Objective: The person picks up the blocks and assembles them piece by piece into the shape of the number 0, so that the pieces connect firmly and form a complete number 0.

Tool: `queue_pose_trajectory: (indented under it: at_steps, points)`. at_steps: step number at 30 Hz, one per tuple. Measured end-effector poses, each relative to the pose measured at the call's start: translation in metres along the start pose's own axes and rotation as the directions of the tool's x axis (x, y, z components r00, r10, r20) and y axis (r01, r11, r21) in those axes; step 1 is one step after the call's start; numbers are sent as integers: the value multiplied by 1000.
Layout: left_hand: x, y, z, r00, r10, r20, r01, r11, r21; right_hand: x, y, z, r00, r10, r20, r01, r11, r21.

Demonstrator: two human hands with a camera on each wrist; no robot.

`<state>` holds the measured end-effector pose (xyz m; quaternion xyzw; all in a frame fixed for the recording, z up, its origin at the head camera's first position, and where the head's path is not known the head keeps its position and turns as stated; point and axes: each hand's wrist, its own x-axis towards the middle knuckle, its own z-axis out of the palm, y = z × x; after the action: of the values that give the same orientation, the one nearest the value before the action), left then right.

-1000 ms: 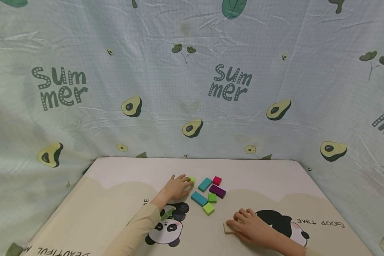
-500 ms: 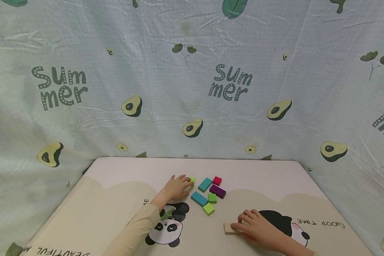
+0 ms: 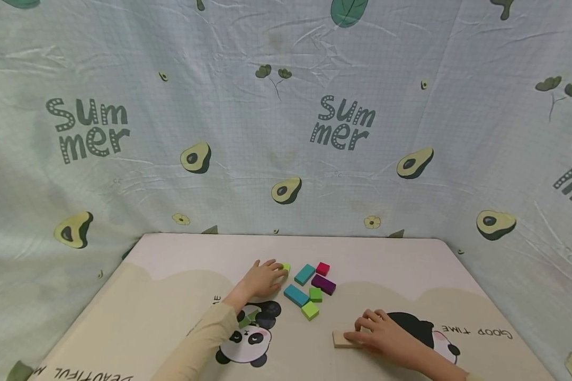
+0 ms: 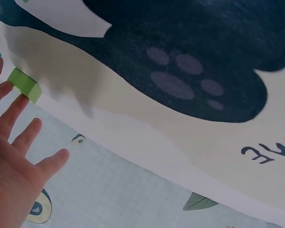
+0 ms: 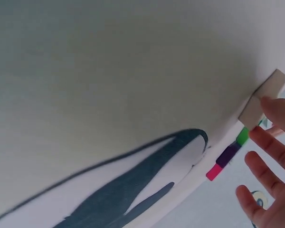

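Observation:
A small lime-green block [image 4: 24, 85] lies under my left hand [image 3: 262, 279]. Two of its fairly straight fingertips touch that block, and the other fingers spread apart. My right hand [image 3: 383, 341] is at a flat, pale wooden block [image 3: 341, 339], its thumb lying on top. In the right wrist view the index fingertip [image 5: 256, 133] comes right at the block's end, while the remaining fingers spread loosely away. The right part of the wooden block is hidden by the hand.
Between the hands lie two teal blocks [image 3: 296, 295], a purple block [image 3: 323, 284], a red block [image 3: 322, 269], a green block [image 3: 315, 295] and a lime block [image 3: 310, 310]. The table [image 3: 124, 328] has printed pandas and meets a patterned curtain [image 3: 238, 127] behind.
My right hand has slid slightly right and raised its fingers off the wooden block, uncovering more of it. My left hand and the coloured blocks have stayed put.

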<state>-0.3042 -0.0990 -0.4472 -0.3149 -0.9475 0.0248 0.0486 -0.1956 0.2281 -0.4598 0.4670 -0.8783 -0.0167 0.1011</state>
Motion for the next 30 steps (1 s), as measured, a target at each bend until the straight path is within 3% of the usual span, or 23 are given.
queue_pose_trajectory:
  at_steps: [8,18,24,30]
  points:
    - [3,-3,1,996,38,-78,-38,999,-6,7,0,-5,998,43,42,-47,993,105]
    - [11,-5,8,990,34,-137,-40,998,-44,10,-2,-8,994,75,82,-85,989,124]
    - [13,-5,10,974,93,-209,-88,996,33,10,-2,-9,992,89,94,-102,985,142]
    - [15,-2,11,960,118,-255,-95,991,98,11,-2,-11,990,95,103,-109,984,142]
